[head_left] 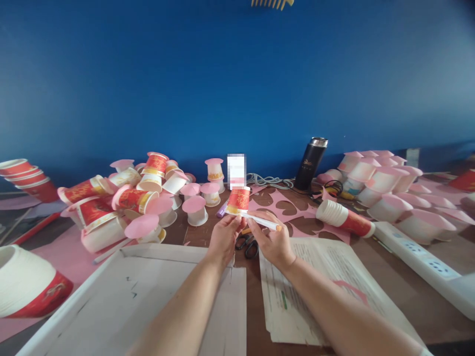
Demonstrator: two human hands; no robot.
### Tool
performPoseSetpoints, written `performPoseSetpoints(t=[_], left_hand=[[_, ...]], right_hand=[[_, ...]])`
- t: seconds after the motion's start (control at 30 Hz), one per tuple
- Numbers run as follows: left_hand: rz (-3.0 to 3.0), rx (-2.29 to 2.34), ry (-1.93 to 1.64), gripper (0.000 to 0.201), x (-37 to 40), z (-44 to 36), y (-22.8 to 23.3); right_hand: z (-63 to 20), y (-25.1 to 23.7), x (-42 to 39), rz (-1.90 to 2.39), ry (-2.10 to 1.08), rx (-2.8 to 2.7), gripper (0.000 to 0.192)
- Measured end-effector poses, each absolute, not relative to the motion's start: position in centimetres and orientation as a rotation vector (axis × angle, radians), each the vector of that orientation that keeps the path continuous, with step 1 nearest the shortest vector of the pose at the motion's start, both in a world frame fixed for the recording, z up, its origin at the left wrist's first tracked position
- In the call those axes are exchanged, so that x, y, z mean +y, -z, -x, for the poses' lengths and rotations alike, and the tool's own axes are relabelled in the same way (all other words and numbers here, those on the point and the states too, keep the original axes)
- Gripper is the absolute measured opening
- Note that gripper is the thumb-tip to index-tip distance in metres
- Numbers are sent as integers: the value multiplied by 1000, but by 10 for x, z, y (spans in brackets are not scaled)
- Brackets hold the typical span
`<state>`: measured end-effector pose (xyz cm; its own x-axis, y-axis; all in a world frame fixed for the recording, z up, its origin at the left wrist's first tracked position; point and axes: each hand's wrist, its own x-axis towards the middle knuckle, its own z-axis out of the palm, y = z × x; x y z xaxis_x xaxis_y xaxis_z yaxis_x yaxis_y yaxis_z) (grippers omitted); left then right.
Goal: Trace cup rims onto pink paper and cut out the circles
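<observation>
In front of me my left hand [226, 237] is closed on a red and gold paper cup [239, 199], pinching it at its lower edge. My right hand [272, 240] grips a slim white pen-like stick [261, 221] with an orange end. The stick's far tip meets the cup's lower edge beside my left fingertips; whether it touches cannot be made out. Below the hands lies a pair of black-handled scissors [251, 247], partly covered by my left hand. Beyond the cup stands a small white item [236, 170], blurred out.
Cups topped with pink paper [195, 203] crowd the left and a similar group [393, 205] the right. Cut pink sheets [282, 205], a black flask [310, 163], stacked cups [345, 217], a power strip [419, 257], a white board [148, 296] and printed paper [315, 267] lie around.
</observation>
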<state>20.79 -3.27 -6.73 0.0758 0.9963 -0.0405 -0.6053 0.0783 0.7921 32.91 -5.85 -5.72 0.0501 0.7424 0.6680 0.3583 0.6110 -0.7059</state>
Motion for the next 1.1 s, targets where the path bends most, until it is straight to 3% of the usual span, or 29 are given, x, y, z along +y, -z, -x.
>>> performPoseSetpoints(t=[0.53,1.1], left_hand=[[-586,631,-1369,21,-33,-201,69],[-427,637,-1362,6,-31,-196,66]], right_hand=[[-333,63,-55,1100,-268,-1602,21],[-333,62,-55,1133,-195,-1623,19]])
